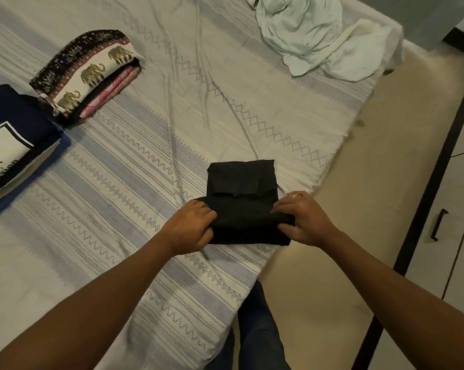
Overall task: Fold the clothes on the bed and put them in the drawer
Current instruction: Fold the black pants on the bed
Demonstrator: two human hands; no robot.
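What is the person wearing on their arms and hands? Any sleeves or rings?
No sleeves show: the left forearm and right forearm are bare. The right hand has a gold-coloured ring on one finger. The left hand shows no ring, and neither wrist has a watch or bracelet.

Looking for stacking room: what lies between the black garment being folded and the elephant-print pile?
Only bare, wrinkled bedsheet between black garment and elephant-print pile, per head view.

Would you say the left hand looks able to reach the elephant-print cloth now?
Likely yes, once freed: the left hand grips the black garment, but only bedsheet lies between it and the elephant-print cloth.
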